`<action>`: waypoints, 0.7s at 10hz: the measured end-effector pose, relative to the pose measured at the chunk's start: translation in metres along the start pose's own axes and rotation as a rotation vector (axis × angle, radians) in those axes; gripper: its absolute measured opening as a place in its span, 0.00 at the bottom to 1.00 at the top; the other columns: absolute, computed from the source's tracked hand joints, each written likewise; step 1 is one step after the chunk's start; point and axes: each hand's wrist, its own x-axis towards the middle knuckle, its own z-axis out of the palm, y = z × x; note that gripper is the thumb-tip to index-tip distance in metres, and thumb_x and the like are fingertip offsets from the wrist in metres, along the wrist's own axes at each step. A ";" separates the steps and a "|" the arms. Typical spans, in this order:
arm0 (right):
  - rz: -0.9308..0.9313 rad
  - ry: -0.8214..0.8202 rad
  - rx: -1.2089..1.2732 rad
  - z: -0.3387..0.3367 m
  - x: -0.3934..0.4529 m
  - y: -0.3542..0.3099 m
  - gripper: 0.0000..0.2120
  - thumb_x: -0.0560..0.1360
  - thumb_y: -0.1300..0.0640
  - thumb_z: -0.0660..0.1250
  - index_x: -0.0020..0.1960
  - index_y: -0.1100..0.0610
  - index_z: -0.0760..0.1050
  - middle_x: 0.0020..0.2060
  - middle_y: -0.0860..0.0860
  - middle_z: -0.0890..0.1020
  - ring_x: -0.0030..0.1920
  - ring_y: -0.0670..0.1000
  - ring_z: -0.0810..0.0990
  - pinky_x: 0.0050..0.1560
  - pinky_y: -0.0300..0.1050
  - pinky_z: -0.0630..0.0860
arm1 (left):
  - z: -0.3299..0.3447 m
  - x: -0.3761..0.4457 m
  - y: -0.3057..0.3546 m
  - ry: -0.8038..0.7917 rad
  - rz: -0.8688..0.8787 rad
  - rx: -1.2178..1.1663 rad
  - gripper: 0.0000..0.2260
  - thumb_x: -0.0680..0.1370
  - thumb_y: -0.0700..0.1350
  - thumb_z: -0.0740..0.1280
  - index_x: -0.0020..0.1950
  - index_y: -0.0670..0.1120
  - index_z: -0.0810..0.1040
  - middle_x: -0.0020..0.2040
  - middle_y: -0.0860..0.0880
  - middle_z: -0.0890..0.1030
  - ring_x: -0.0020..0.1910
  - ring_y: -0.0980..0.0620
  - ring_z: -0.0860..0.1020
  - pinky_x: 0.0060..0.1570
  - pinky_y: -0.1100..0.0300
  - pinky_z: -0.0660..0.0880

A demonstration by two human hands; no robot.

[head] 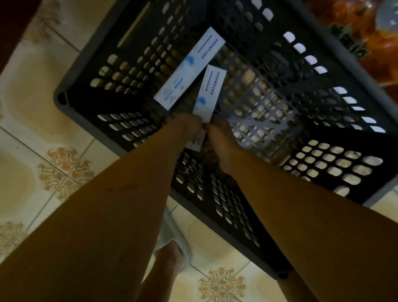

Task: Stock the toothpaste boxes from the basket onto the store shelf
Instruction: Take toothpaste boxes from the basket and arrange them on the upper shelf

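Both hands, left (pixel 186 124) and right (pixel 220 138), pinch one box (pixel 207 92) | second box (pixel 189 68) at 11 o'clock | basket (pixel 388 107) nearly emptied; shelving remains.

dim light falls on a cream tiled floor (pixel 17 153) with ornate tan corner motifs.

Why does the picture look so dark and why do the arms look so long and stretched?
In the head view the room is dim, so the basket looks nearly black and the hands are murky; the white toothpaste boxes stand out, though their print is too blurry to read; the wide-angle lens stretches the arms and bends the floor tiles near the edges.
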 end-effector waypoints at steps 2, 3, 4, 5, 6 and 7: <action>-0.025 0.020 -0.056 -0.014 -0.007 -0.011 0.18 0.82 0.61 0.57 0.70 0.61 0.70 0.59 0.60 0.79 0.55 0.58 0.80 0.45 0.43 0.78 | 0.020 0.014 -0.003 -0.076 0.044 -0.251 0.21 0.80 0.44 0.61 0.73 0.40 0.69 0.65 0.39 0.76 0.60 0.40 0.76 0.59 0.49 0.75; -0.084 0.059 -0.124 -0.020 -0.015 -0.004 0.19 0.81 0.65 0.57 0.72 0.60 0.66 0.61 0.59 0.77 0.56 0.57 0.78 0.44 0.43 0.78 | 0.022 0.013 -0.013 -0.212 -0.014 -0.325 0.24 0.79 0.48 0.63 0.74 0.42 0.67 0.65 0.40 0.75 0.60 0.40 0.76 0.61 0.45 0.75; -0.225 0.111 -0.226 -0.037 -0.031 0.011 0.20 0.79 0.69 0.60 0.69 0.57 0.65 0.64 0.57 0.73 0.60 0.56 0.75 0.56 0.50 0.78 | 0.017 -0.012 -0.019 -0.409 -0.082 -0.415 0.20 0.81 0.52 0.63 0.69 0.44 0.69 0.61 0.40 0.77 0.59 0.39 0.77 0.61 0.42 0.74; -0.309 0.128 -0.292 -0.048 -0.050 0.014 0.23 0.77 0.69 0.64 0.67 0.53 0.65 0.65 0.56 0.72 0.62 0.55 0.75 0.59 0.50 0.77 | 0.011 -0.030 -0.020 -0.478 -0.055 -0.466 0.16 0.81 0.53 0.62 0.66 0.46 0.71 0.56 0.42 0.79 0.55 0.41 0.79 0.59 0.44 0.75; -0.376 0.170 -0.371 -0.051 -0.084 -0.004 0.25 0.74 0.70 0.67 0.68 0.56 0.67 0.64 0.56 0.72 0.62 0.54 0.75 0.59 0.44 0.76 | 0.001 -0.056 -0.018 -0.546 -0.021 -0.535 0.21 0.80 0.55 0.64 0.68 0.45 0.72 0.59 0.40 0.79 0.57 0.40 0.79 0.58 0.42 0.76; -0.488 0.237 -0.531 -0.052 -0.114 -0.023 0.24 0.70 0.70 0.68 0.64 0.57 0.72 0.61 0.56 0.72 0.60 0.57 0.75 0.57 0.49 0.78 | -0.011 -0.084 -0.009 -0.530 0.000 -0.611 0.22 0.79 0.56 0.65 0.67 0.44 0.73 0.62 0.39 0.78 0.58 0.40 0.79 0.55 0.42 0.78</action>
